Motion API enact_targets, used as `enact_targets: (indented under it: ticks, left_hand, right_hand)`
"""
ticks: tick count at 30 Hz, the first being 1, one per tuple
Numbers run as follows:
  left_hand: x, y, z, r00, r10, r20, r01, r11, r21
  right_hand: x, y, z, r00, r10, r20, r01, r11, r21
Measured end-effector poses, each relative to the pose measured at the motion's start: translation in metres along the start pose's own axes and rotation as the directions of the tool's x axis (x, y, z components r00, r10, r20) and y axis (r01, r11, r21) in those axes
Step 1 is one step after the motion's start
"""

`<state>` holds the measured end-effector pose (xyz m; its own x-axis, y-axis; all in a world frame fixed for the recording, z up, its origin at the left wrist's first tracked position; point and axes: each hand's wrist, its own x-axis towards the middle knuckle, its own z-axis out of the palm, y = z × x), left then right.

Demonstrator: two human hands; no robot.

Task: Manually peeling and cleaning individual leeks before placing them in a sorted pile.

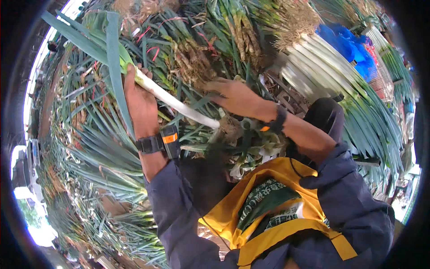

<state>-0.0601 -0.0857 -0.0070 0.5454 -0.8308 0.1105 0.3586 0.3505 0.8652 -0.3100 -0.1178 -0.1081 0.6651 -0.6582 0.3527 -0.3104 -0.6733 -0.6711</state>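
My left hand (141, 97) is closed round a long green onion or leek (178, 106) at the top of its white stalk. Its green leaves spread to the upper left, and its root end with a tuft of roots (230, 129) points to the lower right. My right hand (237, 97) is above the stalk's lower part, fingers stretched to the left and slightly blurred, close to the muddy roots of a bundle (195, 64); whether it touches them cannot be told. Nothing is plainly held in it.
Cleaned stalks with white shafts (319, 64) lie stacked at the right, beside blue plastic (349, 47) and a wire basket (383, 80). Untrimmed bundles (238, 33), some with red ties, lie ahead. Piles of leaves (107, 161) cover the left. My dark-clad knee (324, 117) is near the right forearm.
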Motion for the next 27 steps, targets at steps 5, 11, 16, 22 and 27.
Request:
enact_targets:
  ticks: [5, 11, 16, 22, 27]
  left_hand:
    - [0.004, -0.019, 0.007, 0.989, -0.093, 0.118, 0.104, 0.99, -0.096]
    - [-0.002, -0.031, 0.012, 0.982, -0.093, 0.165, 0.115, 0.985, -0.13]
    - [-0.005, -0.027, 0.013, 0.976, -0.145, 0.163, 0.168, 0.976, -0.138]
    - [-0.026, -0.023, 0.003, 0.983, -0.091, 0.157, 0.043, 0.958, 0.285]
    - [-0.031, -0.03, 0.021, 0.951, -0.14, 0.276, 0.093, 0.98, 0.175]
  right_hand:
    - [0.064, -0.057, 0.013, 0.96, -0.122, -0.253, 0.16, 0.978, 0.134]
    - [0.078, -0.058, 0.013, 0.942, -0.022, -0.336, 0.05, 0.996, 0.076]
    - [0.083, -0.052, -0.004, 0.98, 0.166, -0.11, -0.118, 0.929, 0.351]
    - [0.079, -0.053, -0.017, 0.994, 0.103, 0.019, -0.104, 0.938, 0.331]
    - [0.065, -0.052, -0.017, 0.981, 0.07, -0.181, -0.041, 0.986, 0.161]
